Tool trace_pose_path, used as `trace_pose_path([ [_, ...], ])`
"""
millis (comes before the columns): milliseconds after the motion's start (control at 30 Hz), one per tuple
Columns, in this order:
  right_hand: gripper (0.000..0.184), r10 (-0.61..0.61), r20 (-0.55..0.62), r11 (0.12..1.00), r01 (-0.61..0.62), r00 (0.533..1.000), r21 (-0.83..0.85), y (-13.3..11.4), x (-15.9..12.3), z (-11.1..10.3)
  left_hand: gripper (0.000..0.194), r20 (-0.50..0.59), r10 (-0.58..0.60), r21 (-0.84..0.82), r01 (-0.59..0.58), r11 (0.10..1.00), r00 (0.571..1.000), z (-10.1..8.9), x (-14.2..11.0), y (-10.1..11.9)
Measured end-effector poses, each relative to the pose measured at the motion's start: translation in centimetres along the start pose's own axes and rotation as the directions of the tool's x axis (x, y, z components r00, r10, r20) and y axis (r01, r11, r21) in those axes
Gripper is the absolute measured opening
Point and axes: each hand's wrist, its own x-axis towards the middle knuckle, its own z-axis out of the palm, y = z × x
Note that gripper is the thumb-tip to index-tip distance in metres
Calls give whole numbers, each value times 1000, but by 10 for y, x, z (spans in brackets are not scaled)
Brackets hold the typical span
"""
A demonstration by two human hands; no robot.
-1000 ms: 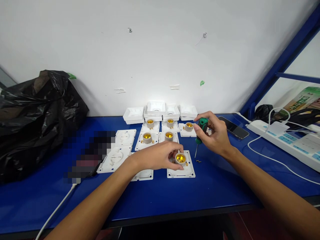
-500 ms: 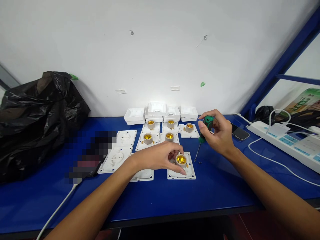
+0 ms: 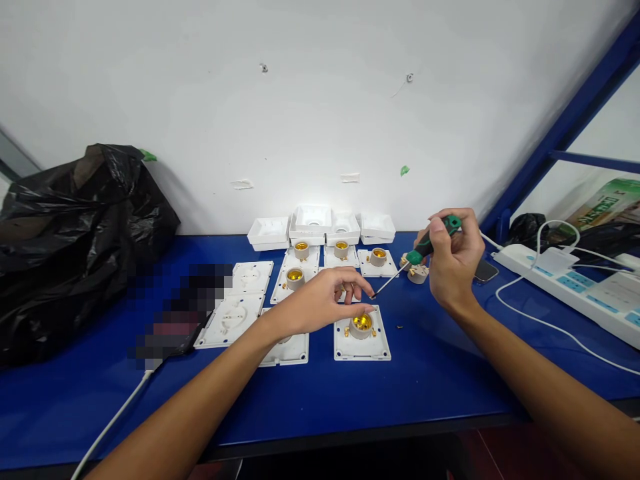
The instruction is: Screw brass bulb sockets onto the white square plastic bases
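My right hand [image 3: 453, 263] grips a green-handled screwdriver [image 3: 425, 248], tilted so that its tip points down-left. My left hand [image 3: 323, 301] hovers just above a white square plate [image 3: 363, 348] carrying a brass-lined lamp socket [image 3: 361, 325]. Its thumb and forefinger are pinched together right at the screwdriver's tip; whatever they hold is too small to see. A tiny screw [image 3: 400, 327] lies on the blue table [image 3: 400, 387] to the right of the plate.
Further socket plates [image 3: 295, 277] and blank white plates [image 3: 233, 319] lie behind and to the left, with white covers [image 3: 313, 217] stacked by the wall. A loose socket [image 3: 418, 273], phone [image 3: 486, 270] and power strip [image 3: 575, 287] lie right; a black bag [image 3: 75, 233] sits left.
My left hand let go of the socket and rose slightly. My right hand moved right and up, tilting the screwdriver from upright until its tip met the left fingers.
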Motion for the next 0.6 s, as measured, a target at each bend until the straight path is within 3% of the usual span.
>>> trace_pose_path([
  [600, 21, -22, 18, 1000, 22, 1000, -2, -1, -3, 2, 21, -43, 16, -61, -19, 998, 999, 1, 2, -7],
])
